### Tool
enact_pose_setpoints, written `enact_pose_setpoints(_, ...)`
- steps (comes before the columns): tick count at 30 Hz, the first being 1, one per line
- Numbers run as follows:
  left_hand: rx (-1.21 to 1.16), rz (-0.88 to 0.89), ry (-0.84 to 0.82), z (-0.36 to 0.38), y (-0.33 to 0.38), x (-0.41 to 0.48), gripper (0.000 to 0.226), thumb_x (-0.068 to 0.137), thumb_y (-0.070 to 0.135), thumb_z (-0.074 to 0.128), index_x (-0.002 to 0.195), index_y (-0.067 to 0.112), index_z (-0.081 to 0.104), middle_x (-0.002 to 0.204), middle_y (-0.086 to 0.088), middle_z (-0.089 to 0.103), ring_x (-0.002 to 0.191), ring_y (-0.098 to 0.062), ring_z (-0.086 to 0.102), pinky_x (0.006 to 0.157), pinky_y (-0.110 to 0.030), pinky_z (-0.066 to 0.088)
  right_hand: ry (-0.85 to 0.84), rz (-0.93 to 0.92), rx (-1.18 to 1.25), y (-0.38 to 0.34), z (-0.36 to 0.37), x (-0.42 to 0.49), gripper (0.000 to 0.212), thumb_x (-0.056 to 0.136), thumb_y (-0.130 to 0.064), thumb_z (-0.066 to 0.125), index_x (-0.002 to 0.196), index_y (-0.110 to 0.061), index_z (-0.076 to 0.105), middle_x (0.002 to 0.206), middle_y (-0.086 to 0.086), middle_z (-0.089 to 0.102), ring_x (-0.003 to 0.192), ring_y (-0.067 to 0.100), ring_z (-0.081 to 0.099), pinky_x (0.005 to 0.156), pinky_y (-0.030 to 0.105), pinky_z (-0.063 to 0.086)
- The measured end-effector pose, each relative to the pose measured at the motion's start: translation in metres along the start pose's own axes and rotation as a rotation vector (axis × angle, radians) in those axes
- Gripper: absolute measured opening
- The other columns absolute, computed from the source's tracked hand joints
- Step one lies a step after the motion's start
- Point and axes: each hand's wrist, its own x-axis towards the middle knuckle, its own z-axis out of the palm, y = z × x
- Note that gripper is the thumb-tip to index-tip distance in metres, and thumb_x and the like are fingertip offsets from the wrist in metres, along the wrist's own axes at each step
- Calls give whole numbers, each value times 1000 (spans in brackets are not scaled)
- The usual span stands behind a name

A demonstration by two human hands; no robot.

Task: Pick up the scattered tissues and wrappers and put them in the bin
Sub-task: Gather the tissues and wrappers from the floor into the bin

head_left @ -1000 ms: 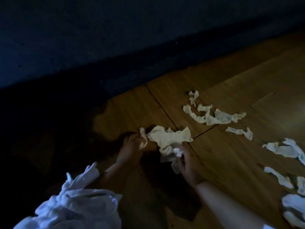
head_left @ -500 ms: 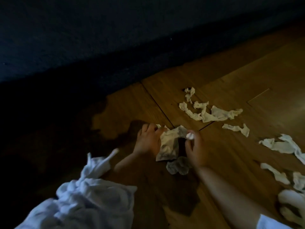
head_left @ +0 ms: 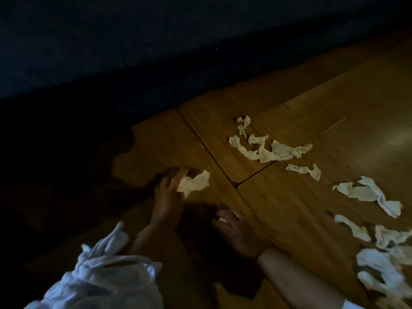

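Note:
On a dim wooden floor my left hand (head_left: 167, 197) grips a crumpled white tissue (head_left: 195, 183) just above the boards. My right hand (head_left: 236, 230) lies nearer to me, palm down, fingers curled over a small white scrap that barely shows. Several more twisted tissues lie scattered: a cluster (head_left: 267, 148) at centre right, one strip (head_left: 304, 170) below it, a larger piece (head_left: 370, 195) further right and a heap (head_left: 383, 264) at the right edge. A white plastic bag (head_left: 104, 275) hangs from my left forearm at the bottom left. No bin is in view.
A dark blue wall or piece of furniture (head_left: 111, 52) fills the top and left of the view, casting deep shadow over the floor's left side. The wooden floor (head_left: 334, 103) shows plank seams and is lit at the right.
My hands have parted. The left hand keeps the tissue and has stayed near the same spot; the right hand has let go and dropped back toward me onto the scrap on the floor.

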Motion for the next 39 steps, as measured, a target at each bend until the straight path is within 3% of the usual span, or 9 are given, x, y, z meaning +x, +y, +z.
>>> enact_pose_setpoints(3, 136, 58, -7, 5, -11, -5, 40, 92, 21, 44, 131, 29, 47, 143, -5, 28, 130, -28, 26, 103, -38, 33, 53, 309, 285, 7, -19, 17, 11, 93, -22, 50, 89, -28, 59, 90, -6, 55, 82, 11, 53, 71, 17, 39)
enact_pose_setpoints(6, 126, 50, -68, 17, -10, -5, 65, 77, 62, 26, 132, 31, 40, 146, 3, 22, 140, -25, 15, 112, -55, 19, 305, 443, 297, 35, -54, 41, 21, 93, -7, 47, 110, -10, 60, 110, 3, 54, 91, 5, 51, 77, 10, 38)
enact_pose_setpoints(10, 199, 60, 74, 30, -9, 3, 54, 86, 58, 19, 119, 27, 49, 153, 3, 18, 145, -18, -7, 115, -48, -7, 600, 702, 195, 97, -87, 103, 22, 95, -16, 44, 105, -7, 61, 110, 17, 60, 105, 33, 54, 88, 41, 45)
enact_pose_setpoints(15, 274, 21, 40, 32, -8, 4, 57, 87, 47, 14, 139, 34, 32, 158, 5, 1, 137, -11, -28, 110, -42, -19, 391, 935, 335, 137, -99, 152, 59, 91, -52, 43, 130, -7, 47, 141, 21, 36, 130, 37, 34, 108, 45, 28)
enact_pose_setpoints(20, 351, -63, -135, 28, -7, 8, 56, 95, 46, 20, 131, 51, -22, 156, 6, -19, 130, -12, -37, 111, -48, -17, 15, 601, 170, 104, -69, 175, 85, 79, -69, 47, 147, -29, 14, 158, 1, 4, 145, 29, 6, 115, 55, 13)
enact_pose_setpoints(25, 321, -85, -220, 21, -2, 12, 56, 97, 50, 22, 138, 50, -14, 156, 7, -20, 136, -18, -33, 111, -52, -14, 299, 367, 132, 78, -32, 149, 47, 88, -41, 36, 124, -17, 54, 129, 10, 54, 121, 36, 46, 100, 46, 32)
enact_pose_setpoints(30, 331, -72, -249, 19, -3, 14, 56, 97, 49, 25, 142, 49, -8, 156, 7, -21, 140, -22, -28, 111, -52, -15, 459, 700, 312, 100, -60, 188, 40, 95, -12, 44, 135, -10, 40, 132, 16, 47, 118, 31, 49, 95, 37, 42)
enact_pose_setpoints(35, 310, -70, -263, 19, -4, 14, 57, 89, 59, 14, 141, 51, -7, 155, 9, -23, 130, -12, -37, 110, -51, -17, -4, 658, -84, 121, -69, 223, 44, 97, -25, 42, 139, -13, 37, 149, 17, 25, 137, 37, 22, 107, 47, 28)
enact_pose_setpoints(39, 319, -78, -271, 21, -5, 15, 57, 86, 60, 10, 138, 53, -11, 155, 8, -23, 127, -11, -36, 111, -52, -16, 80, 370, -43, 95, -57, 188, 44, 94, -29, 43, 136, -15, 43, 136, 16, 45, 123, 35, 41, 96, 42, 36)
